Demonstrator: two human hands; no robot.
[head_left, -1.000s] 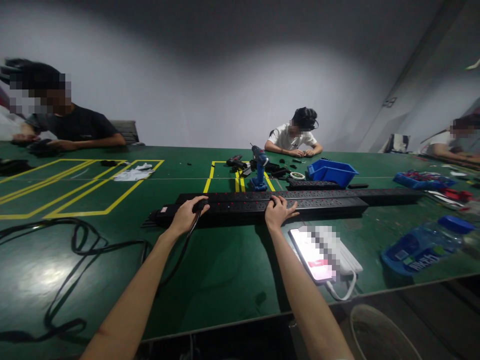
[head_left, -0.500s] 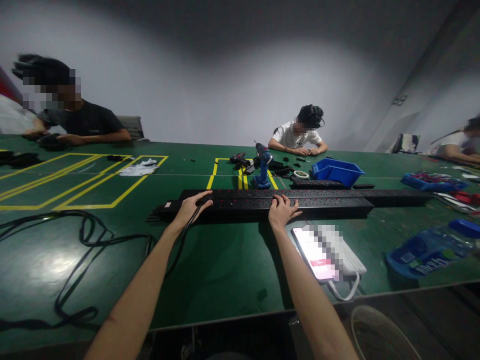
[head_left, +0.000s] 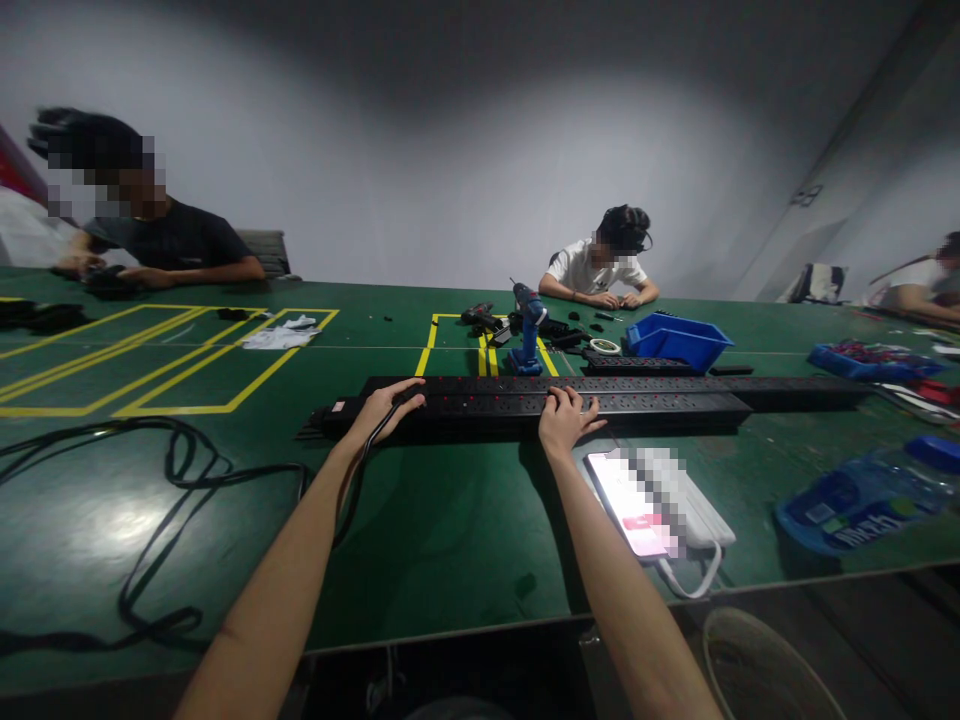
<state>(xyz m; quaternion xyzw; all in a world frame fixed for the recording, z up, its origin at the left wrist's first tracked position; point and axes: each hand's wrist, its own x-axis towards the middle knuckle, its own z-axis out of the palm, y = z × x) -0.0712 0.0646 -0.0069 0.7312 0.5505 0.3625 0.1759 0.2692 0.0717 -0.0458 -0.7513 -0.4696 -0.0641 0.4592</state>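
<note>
Two long black power strips point(head_left: 480, 415) lie side by side across the green table, with rows of sockets and small red marks on top. At the left part of the nearer strip, my left hand point(head_left: 384, 408) is closed around a black cable point(head_left: 363, 470), whose end is hidden in the fingers and close to the sockets. Farther right on the same strip rests my right hand point(head_left: 566, 420), its fingers apart and touching the top and front edge. The cable runs down behind my left forearm; more black cable point(head_left: 176, 470) lies looped on the table to the left.
Beyond the strips stand a blue cordless drill point(head_left: 529, 335) and a blue bin point(head_left: 679, 340) among small black parts. A phone point(head_left: 626, 505), a white power bank point(head_left: 686, 500) and a blue bottle point(head_left: 862, 500) lie near the front edge. Co-workers point(head_left: 600, 265) sit across the table.
</note>
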